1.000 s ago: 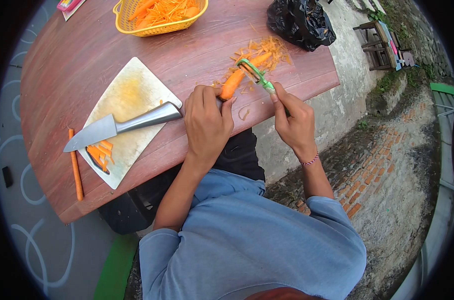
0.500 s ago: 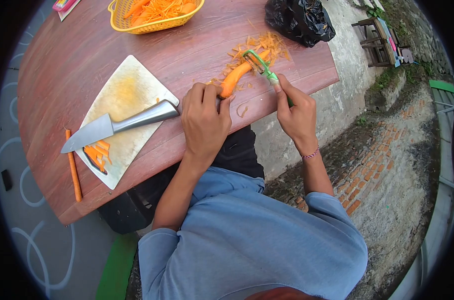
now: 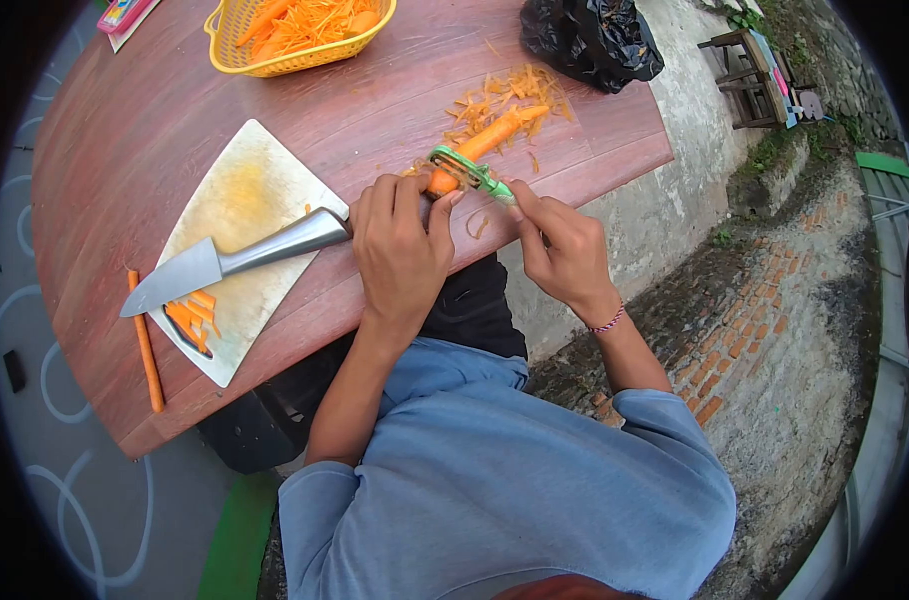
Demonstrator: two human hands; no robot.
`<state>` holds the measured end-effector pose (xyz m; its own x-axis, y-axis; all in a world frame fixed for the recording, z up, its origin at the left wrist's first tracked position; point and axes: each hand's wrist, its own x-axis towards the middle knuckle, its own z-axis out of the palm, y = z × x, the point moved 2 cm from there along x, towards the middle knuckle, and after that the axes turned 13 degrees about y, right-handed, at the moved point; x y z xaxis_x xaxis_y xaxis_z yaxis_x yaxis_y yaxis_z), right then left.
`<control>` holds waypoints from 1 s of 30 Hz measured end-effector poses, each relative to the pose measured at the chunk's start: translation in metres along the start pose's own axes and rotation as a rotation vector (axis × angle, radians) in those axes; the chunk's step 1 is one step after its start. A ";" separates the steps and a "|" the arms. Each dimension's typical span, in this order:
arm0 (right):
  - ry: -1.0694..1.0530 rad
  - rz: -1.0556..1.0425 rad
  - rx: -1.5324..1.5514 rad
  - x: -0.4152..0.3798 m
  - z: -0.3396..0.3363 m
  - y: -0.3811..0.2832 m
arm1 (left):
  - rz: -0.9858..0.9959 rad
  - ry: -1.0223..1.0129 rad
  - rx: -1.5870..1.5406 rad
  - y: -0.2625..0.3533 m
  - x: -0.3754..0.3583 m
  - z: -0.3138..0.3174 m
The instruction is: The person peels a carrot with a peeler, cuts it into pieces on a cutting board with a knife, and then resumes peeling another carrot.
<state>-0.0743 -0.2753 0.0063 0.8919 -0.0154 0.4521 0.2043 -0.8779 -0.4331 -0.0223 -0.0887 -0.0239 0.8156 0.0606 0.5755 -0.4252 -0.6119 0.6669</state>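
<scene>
My left hand (image 3: 403,245) grips the thick near end of an orange carrot (image 3: 490,136), whose tip points away over a pile of peelings (image 3: 475,107). My right hand (image 3: 565,245) is closed round the handle of a green peeler (image 3: 492,187); its blade lies across the carrot close to my left fingertips. Left of my hands, a large knife (image 3: 187,277) rests across a white cutting board (image 3: 237,230), its metal handle reaching toward my left wrist. Cut carrot pieces (image 3: 192,318) lie near the board's handle slot, partly beside the blade.
A yellow basket (image 3: 305,62) of shredded and whole carrots stands at the table's far side. Right of it sits a black plastic bag (image 3: 593,45). A thin carrot (image 3: 147,345) lies left of the board. The table's edge (image 3: 615,185) runs close to my hands.
My right hand has drawn the peeler along the carrot, from near its tip to the thick end by my left hand. The whole view has shifted slightly.
</scene>
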 end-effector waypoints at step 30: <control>0.199 0.037 -0.115 0.018 -0.007 0.046 | 0.015 0.007 -0.014 0.002 -0.001 -0.001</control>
<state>-0.0519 -0.3195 0.0003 0.7985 -0.1322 0.5873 0.1157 -0.9237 -0.3652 -0.0240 -0.0895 -0.0229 0.8066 0.0569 0.5883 -0.4426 -0.6015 0.6650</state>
